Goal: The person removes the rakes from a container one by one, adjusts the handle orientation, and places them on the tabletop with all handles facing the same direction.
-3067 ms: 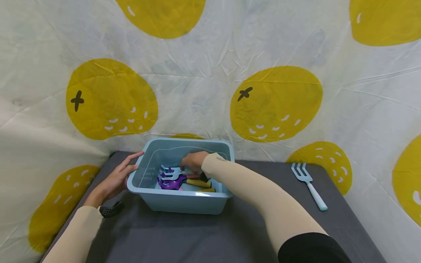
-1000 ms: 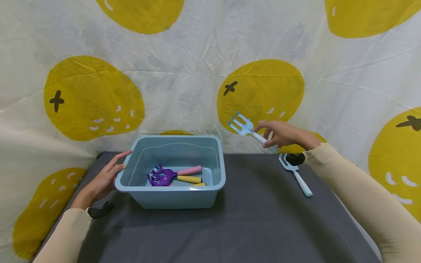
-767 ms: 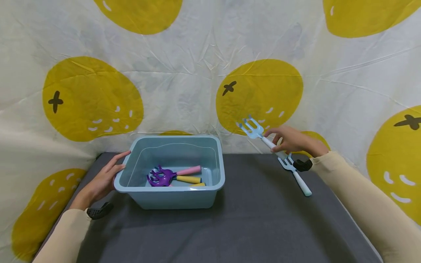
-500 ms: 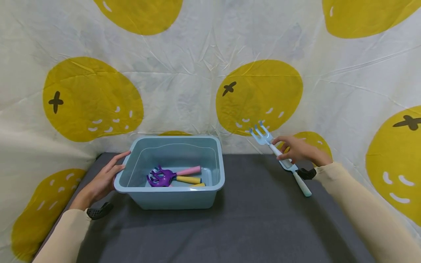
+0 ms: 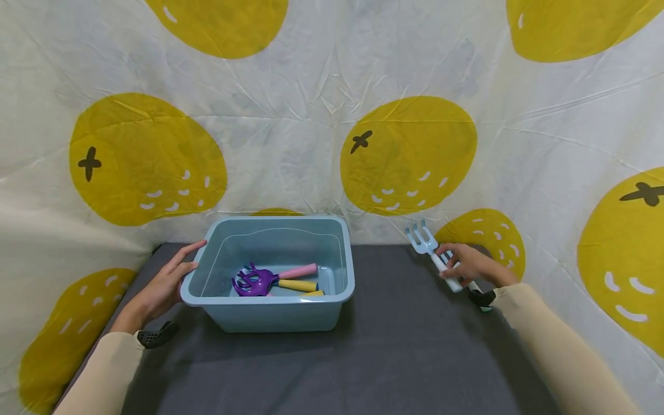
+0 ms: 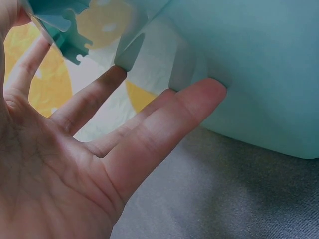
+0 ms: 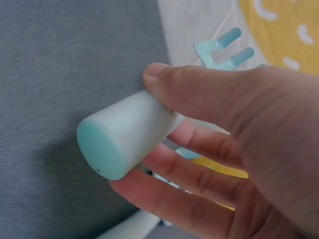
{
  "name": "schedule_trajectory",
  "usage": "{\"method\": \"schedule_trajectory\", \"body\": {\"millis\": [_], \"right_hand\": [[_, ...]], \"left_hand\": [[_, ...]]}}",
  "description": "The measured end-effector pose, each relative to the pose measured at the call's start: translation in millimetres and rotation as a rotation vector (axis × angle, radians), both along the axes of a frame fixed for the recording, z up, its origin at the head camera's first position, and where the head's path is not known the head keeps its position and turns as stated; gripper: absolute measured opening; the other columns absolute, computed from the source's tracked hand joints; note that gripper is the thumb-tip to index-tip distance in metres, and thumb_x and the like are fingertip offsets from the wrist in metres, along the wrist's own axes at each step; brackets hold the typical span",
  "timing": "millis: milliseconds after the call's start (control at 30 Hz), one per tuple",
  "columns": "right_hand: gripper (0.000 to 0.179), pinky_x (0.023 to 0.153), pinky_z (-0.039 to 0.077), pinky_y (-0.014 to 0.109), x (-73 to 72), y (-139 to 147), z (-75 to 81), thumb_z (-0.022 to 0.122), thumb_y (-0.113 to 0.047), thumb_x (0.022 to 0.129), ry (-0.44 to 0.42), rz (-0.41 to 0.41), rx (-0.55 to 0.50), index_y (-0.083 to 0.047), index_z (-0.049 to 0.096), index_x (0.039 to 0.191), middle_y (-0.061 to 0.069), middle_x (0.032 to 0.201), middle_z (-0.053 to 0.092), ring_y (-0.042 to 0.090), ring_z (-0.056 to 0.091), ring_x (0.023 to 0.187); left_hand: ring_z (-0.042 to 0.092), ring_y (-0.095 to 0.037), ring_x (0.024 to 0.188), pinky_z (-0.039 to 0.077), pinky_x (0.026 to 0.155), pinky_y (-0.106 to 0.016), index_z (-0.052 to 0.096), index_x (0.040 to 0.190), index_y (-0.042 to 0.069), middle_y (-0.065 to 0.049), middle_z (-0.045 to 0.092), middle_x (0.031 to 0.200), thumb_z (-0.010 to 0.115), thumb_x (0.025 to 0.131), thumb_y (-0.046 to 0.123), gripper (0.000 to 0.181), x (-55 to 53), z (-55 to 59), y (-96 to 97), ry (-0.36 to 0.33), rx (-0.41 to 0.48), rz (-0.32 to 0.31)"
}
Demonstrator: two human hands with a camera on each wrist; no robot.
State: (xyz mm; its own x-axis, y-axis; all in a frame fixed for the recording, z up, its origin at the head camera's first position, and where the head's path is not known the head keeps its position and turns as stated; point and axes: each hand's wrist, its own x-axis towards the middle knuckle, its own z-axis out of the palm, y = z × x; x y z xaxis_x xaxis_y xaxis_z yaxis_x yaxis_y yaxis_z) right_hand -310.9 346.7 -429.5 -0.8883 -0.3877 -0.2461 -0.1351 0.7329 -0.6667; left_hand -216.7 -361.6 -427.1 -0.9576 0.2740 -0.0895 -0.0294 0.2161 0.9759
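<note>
My right hand point(image 5: 472, 265) pinches the white handle of a pale blue garden hand fork point(image 5: 425, 245), its tines pointing to the back wall. In the right wrist view the thumb lies over the handle point(image 7: 127, 132) and the fingers under it. A second hand fork point(image 7: 132, 226) lies on the table beneath, mostly hidden by that hand in the head view. At the left end of a blue-grey plastic tub point(image 5: 280, 317), my left hand point(image 5: 163, 285) rests with fairly straight fingers against the outside. Inside are a purple claw-shaped rake point(image 5: 256, 281), a pink handle point(image 5: 298, 271) and yellow handles point(image 5: 298, 285).
A dark grey cloth covers the table point(image 5: 332, 369). Right behind it hangs a white curtain point(image 5: 290, 144) with large yellow fruit prints, close to the tub's back rim. The forks are to the right of the tub, near the table's back edge.
My right hand took a hand fork out of the tub, carried it right, and has since lowered it beside the other fork. My left hand stays at the tub's left end.
</note>
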Motion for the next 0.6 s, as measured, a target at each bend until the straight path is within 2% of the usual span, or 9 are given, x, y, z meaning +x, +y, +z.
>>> {"method": "schedule_trajectory", "body": {"millis": [200,433,600], "right_hand": [[0.055,0.061,0.059,0.047,4.6,4,-24.0,0.077,-0.012,0.093,-0.066,-0.036,-0.032,0.001,0.05,0.139,0.014,0.091,0.065,0.031,0.063,0.062],[0.055,0.062,0.06,0.045,9.6,7,-35.3,0.077,-0.012,0.093,-0.115,-0.059,-0.023,0.004,0.048,0.138,0.013,0.091,0.067,0.027,0.062,0.066],[0.059,0.063,0.06,0.045,13.5,7,-36.7,0.078,-0.013,0.093,-0.114,-0.074,0.024,0.007,0.048,0.14,0.013,0.092,0.068,0.026,0.064,0.075]], "left_hand": [[0.055,-0.037,0.121,0.053,0.094,-0.059,0.019,0.163,0.038,-0.011,0.022,0.158,0.04,0.111,0.038,0.055,-0.7,-0.8,0.2,-0.006,-0.004,0.011],[0.063,-0.022,0.109,0.056,0.091,-0.054,0.019,0.162,0.037,-0.012,0.026,0.154,0.039,0.112,0.037,0.055,1.0,0.7,0.6,-0.009,0.007,0.006],[0.065,-0.019,0.107,0.057,0.089,-0.048,0.019,0.163,0.036,-0.008,0.028,0.152,0.039,0.112,0.037,0.054,0.8,1.1,0.7,-0.007,0.025,0.001]]}}
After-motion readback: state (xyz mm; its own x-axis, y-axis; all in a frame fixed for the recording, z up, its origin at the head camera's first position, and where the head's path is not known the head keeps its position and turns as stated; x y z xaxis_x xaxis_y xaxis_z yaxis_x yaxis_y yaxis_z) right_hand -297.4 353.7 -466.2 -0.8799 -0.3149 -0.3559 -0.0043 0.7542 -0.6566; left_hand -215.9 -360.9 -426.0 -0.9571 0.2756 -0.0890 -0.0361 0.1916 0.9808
